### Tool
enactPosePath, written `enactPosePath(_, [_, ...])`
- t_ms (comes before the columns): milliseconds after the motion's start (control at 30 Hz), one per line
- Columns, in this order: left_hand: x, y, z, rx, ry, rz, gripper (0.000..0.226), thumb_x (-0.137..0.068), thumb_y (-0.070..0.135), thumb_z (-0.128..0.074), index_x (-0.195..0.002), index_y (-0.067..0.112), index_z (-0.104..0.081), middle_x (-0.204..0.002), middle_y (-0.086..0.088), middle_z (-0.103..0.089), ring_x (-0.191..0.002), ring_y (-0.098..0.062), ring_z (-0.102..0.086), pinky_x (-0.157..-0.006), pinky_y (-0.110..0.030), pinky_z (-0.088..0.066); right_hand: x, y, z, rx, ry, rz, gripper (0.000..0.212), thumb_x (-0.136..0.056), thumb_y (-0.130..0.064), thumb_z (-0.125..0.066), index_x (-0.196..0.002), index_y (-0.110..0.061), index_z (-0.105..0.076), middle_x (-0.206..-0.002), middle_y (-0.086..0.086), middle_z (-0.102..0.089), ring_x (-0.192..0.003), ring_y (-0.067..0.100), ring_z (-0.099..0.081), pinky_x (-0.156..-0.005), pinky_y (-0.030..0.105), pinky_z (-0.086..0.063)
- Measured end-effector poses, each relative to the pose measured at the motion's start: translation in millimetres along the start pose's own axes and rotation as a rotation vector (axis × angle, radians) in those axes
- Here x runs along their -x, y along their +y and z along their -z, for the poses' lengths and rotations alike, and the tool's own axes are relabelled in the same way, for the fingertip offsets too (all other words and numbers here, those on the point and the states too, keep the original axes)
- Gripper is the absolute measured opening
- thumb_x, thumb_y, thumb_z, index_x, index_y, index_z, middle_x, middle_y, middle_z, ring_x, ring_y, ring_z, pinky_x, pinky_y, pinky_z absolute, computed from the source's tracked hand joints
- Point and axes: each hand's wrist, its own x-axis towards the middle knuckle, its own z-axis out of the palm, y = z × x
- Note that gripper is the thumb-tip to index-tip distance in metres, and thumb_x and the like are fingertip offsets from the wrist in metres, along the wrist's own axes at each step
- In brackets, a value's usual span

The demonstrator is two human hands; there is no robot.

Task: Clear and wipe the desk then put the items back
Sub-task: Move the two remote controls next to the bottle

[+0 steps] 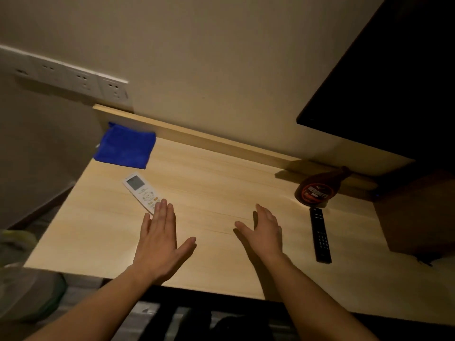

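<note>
Nearest, the left hand and the right hand hover low over the desk, palms down, fingers straight and close together, thumbs spread, holding nothing. The left fingertips reach the near end of the white remote; whether they touch it I cannot tell. The black remote lies just right of the right hand.

Nothing looks cleared yet, so the step is probably lifting the items off. It would go best with each hand taking the remote on its own side, pinched along the long edges and lifted, not dragged, then set somewhere off the desk.

Farther right, just beyond the black remote, is the one container, a dark brown syrup bottle with its cap apparently on. How full it is cannot be told. Carrying it by the body with the cap up should be safest.

Farthest, at the left corner, the folded blue cloth can wait until the surface is bare.
</note>
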Motion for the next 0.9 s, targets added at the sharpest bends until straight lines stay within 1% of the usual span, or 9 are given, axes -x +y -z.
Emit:
enactPosePath(133, [9.1,-55.3,10.3,-0.043,-0.027,0.225,0.117,-0.088,0.091,-0.016,-0.163,0.009,0.021,-0.172,-0.012,0.025,-0.157,-0.020,0.031,-0.129,-0.048,0.013,-3.2,-71.9,-34.8,-0.105,-0.082,0.108,0.090,-0.087,-0.066,-0.068,-0.158,-0.018,-0.038,-0.159,0.002,-0.045,-0.145,0.021,-0.040,-0.118,0.041,-0.036])
enactPosePath(267, [5.0,-88.3,7.7,-0.077,-0.060,0.377,0.125,-0.081,0.098,-0.007,-0.161,0.006,0.023,-0.172,-0.015,0.026,-0.158,-0.026,0.028,-0.129,-0.052,0.011,-4.4,-128.6,-70.1,-0.195,-0.183,0.160,0.090,-0.086,-0.063,-0.072,-0.156,-0.015,-0.041,-0.155,0.002,-0.048,-0.141,0.021,-0.046,-0.114,0.037,-0.041])
enactPosePath(333, [2.4,-92.8,1.0,-0.131,-0.062,0.393,0.127,-0.079,0.099,-0.002,-0.160,0.005,0.023,-0.172,-0.017,0.024,-0.159,-0.029,0.025,-0.129,-0.055,0.010,-7.7,-150.8,-87.9,-0.234,-0.219,0.165,0.088,-0.084,-0.062,-0.074,-0.152,-0.014,-0.046,-0.148,0.002,-0.053,-0.134,0.021,-0.051,-0.107,0.036,-0.046])
enactPosePath(433, [1.3,-93.5,-6.0,-0.160,-0.023,0.384,0.126,-0.081,0.099,-0.005,-0.162,0.005,0.012,-0.174,-0.019,0.013,-0.161,-0.031,0.016,-0.129,-0.057,0.007,-15.5,-177.0,-111.2,-0.243,-0.257,0.184,0.078,-0.082,-0.061,-0.076,-0.140,-0.013,-0.056,-0.129,0.002,-0.060,-0.117,0.021,-0.059,-0.089,0.032,-0.050])
enactPosePath(567, [0.2,-96.3,-10.1,-0.203,-0.044,0.391,0.123,-0.080,0.098,0.002,-0.160,0.006,0.018,-0.173,-0.018,0.017,-0.160,-0.031,0.022,-0.128,-0.058,0.008,-25.4,-198.9,-130.4,-0.280,-0.283,0.156,0.063,-0.084,-0.052,-0.079,-0.131,-0.013,-0.062,-0.124,0.004,-0.065,-0.105,0.019,-0.064,-0.085,0.036,-0.059])
enactPosePath(633, [-0.8,-96.5,-10.1,-0.206,-0.067,0.396,0.123,-0.079,0.098,0.004,-0.159,0.006,0.022,-0.172,-0.018,0.021,-0.159,-0.031,0.025,-0.127,-0.059,0.009,-29.8,-204.6,-134.9,-0.285,-0.311,0.154,0.045,-0.085,-0.045,-0.081,-0.114,-0.014,-0.067,-0.120,0.005,-0.071,-0.098,0.018,-0.068,-0.078,0.036,-0.061])
enactPosePath(700, [-0.4,-96.1,-9.5,-0.211,-0.084,0.398,0.123,-0.079,0.098,0.006,-0.159,0.006,0.022,-0.172,-0.018,0.023,-0.158,-0.031,0.027,-0.127,-0.059,0.009,-34.0,-206.6,-134.9,-0.281,-0.333,0.158,0.028,-0.084,-0.041,-0.082,-0.094,-0.022,-0.064,-0.114,0.001,-0.075,-0.087,0.013,-0.068,-0.063,0.026,-0.056])
enactPosePath(733, [-0.7,-96.1,-9.0,-0.211,-0.091,0.400,0.123,-0.078,0.098,0.006,-0.159,0.006,0.022,-0.171,-0.018,0.024,-0.158,-0.032,0.027,-0.127,-0.059,0.010,-35.8,-207.3,-133.5,-0.279,-0.345,0.158,0.027,-0.084,-0.040,-0.083,-0.088,-0.025,-0.061,-0.110,-0.002,-0.075,-0.084,0.012,-0.067,-0.058,0.022,-0.052])
enactPosePath(900, [-3.0,-96.7,-8.9,-0.219,-0.118,0.410,0.122,-0.074,0.100,0.012,-0.152,0.008,0.035,-0.167,-0.016,0.035,-0.156,-0.032,0.033,-0.125,-0.060,0.012,-40.2,-203.6,-129.8,-0.370,-0.384,0.076,0.028,-0.083,-0.035,-0.086,-0.083,-0.027,-0.060,-0.087,-0.017,-0.064,-0.069,0.001,-0.065,-0.059,0.018,-0.054])
